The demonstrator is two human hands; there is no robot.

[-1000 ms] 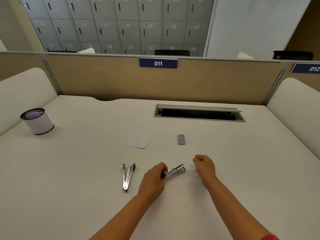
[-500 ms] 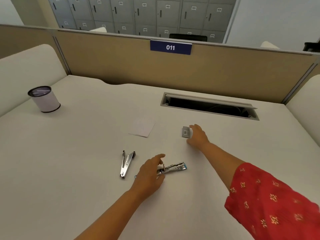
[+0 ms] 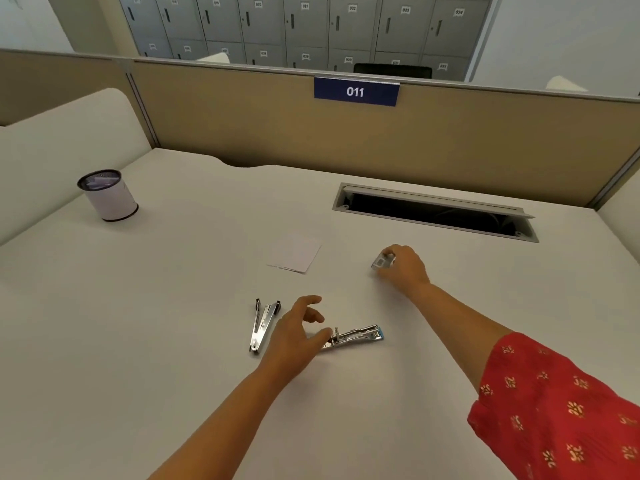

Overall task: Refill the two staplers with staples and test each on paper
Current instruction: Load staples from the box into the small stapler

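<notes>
The right hand (image 3: 403, 268) pinches the small grey staple box (image 3: 382, 262), up and right of the open silver stapler with a blue tip (image 3: 353, 337), which the spread left hand (image 3: 294, 336) steadies.

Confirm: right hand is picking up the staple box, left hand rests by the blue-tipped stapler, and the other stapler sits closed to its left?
Not quite. In the head view the other stapler lies splayed open, not closed. The rest holds: the right hand grips the staple box, and the left hand rests by the blue-tipped stapler.
</notes>
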